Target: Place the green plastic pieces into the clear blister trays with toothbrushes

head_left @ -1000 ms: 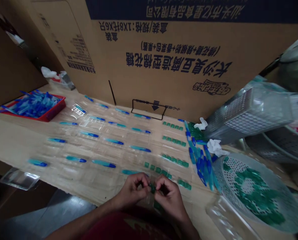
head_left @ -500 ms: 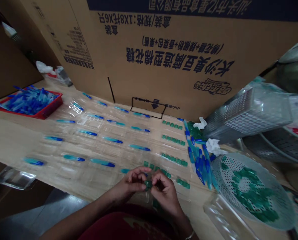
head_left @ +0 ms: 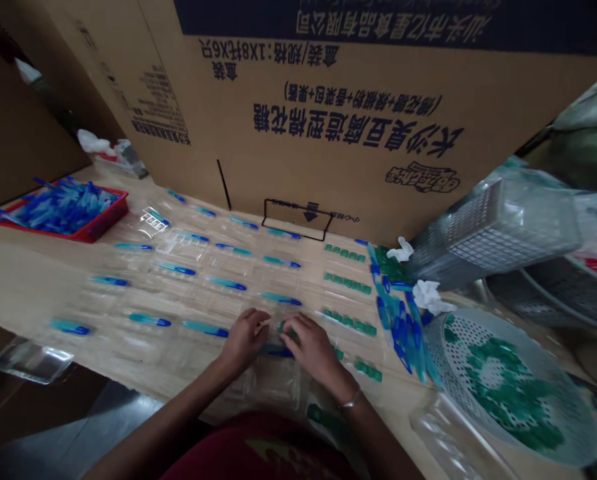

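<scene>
Both my hands are down on the rows of clear plastic blister trays [head_left: 198, 293] on the wooden table. My left hand [head_left: 243, 339] is curled, its fingertips pinched beside a small green piece [head_left: 281, 327]. My right hand [head_left: 314, 348] lies over the near tray, fingers bent and pressed on the same spot, and it covers part of a blue pen-shaped piece [head_left: 278, 352]. Rows of small green pieces [head_left: 349, 320] sit in trays just right of my hands. Which hand grips the green piece I cannot make out.
A red tray of blue pieces [head_left: 63, 208] stands far left. A pile of blue pieces [head_left: 403, 320] lies right of the trays, beside a perforated round basket with green pieces [head_left: 508, 380]. A large printed cardboard box [head_left: 328, 120] walls the back. A loose blister [head_left: 31, 360] overhangs the near-left edge.
My hands have moved from near my body forward onto the trays, carrying the small green piece down to the near tray.
</scene>
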